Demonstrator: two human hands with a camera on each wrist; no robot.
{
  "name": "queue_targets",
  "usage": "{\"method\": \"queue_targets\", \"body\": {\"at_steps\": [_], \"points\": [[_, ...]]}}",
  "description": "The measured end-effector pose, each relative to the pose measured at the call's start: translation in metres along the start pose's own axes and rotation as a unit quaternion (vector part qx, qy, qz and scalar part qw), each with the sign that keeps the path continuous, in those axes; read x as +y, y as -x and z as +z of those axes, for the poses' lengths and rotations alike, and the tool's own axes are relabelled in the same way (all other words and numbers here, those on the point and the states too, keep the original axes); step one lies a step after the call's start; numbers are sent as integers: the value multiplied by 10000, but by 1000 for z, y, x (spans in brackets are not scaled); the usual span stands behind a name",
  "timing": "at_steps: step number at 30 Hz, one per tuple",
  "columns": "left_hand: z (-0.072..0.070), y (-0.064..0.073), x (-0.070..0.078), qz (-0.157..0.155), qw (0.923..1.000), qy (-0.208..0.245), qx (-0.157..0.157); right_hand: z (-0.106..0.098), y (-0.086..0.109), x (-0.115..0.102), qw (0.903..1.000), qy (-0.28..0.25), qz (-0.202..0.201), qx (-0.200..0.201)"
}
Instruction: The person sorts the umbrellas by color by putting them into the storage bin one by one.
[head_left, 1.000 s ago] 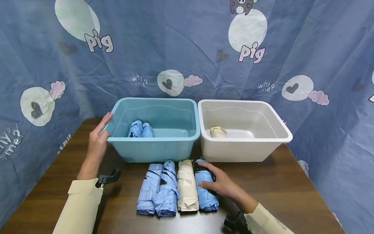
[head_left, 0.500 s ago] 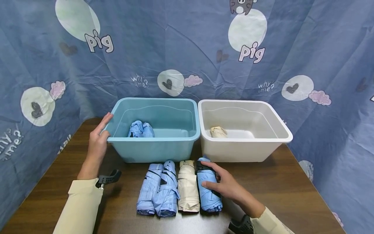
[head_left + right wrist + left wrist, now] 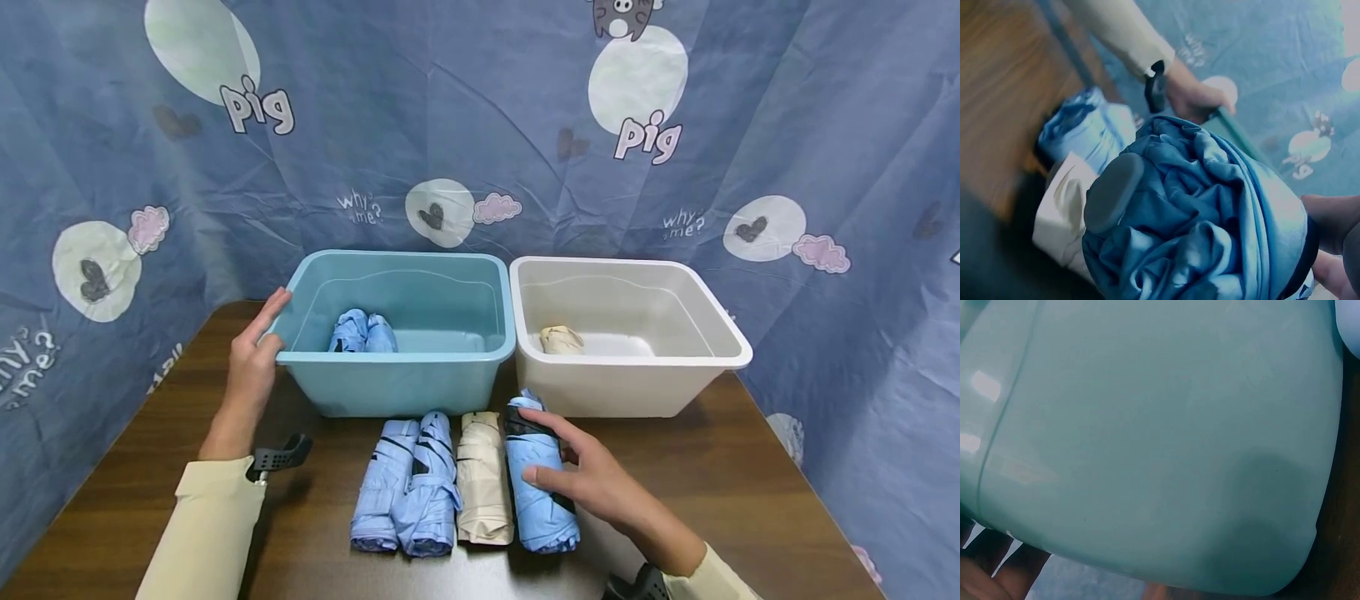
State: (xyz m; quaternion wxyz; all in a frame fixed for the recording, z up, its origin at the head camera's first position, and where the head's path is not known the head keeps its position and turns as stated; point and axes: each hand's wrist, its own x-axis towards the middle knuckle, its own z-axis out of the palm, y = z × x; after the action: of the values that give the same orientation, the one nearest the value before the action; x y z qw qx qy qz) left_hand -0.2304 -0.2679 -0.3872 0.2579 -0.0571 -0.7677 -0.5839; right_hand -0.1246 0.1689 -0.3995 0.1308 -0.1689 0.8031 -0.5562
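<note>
My right hand (image 3: 592,475) grips a blue folded umbrella (image 3: 536,492) with a black band, thumb on top and fingers at its far side. In the right wrist view, the umbrella's gathered cloth (image 3: 1191,212) and a grey oval end piece (image 3: 1116,190) fill the middle. Left of it lie a beige folded umbrella (image 3: 483,483) and two lighter blue folded umbrellas (image 3: 384,487), (image 3: 429,492) side by side. My left hand (image 3: 251,362) holds the left rim of a teal bin (image 3: 397,383); its fingers (image 3: 1022,569) show at the bin's edge in the left wrist view.
Inside the teal bin are two blue rolled bundles (image 3: 363,333). A white bin (image 3: 622,387) stands right beside it, with one beige bundle (image 3: 561,339) inside. Both bins stand at the back of the brown wooden table (image 3: 697,492), before a blue printed curtain (image 3: 555,183).
The blue umbrella in my right hand has shifted slightly right and its near end has tilted away from the beige one, leaving a shadow below. My left hand has stayed on the teal bin.
</note>
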Motion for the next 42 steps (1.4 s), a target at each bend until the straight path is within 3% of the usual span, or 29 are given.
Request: {"method": "queue_targets", "body": {"at_steps": [24,36,42], "points": [[-2,1,-2,-244,9996,-36,-122,-8,2,-60,9959,-757,-482,-89],[-2,-1,0,-113,9999,55,-46,-20,-25,-97,9959,-600,-673,-40],[-2,0,0,-124,9999,59,-100,-18,-49,-111,9930,-975,-664,-114]]}}
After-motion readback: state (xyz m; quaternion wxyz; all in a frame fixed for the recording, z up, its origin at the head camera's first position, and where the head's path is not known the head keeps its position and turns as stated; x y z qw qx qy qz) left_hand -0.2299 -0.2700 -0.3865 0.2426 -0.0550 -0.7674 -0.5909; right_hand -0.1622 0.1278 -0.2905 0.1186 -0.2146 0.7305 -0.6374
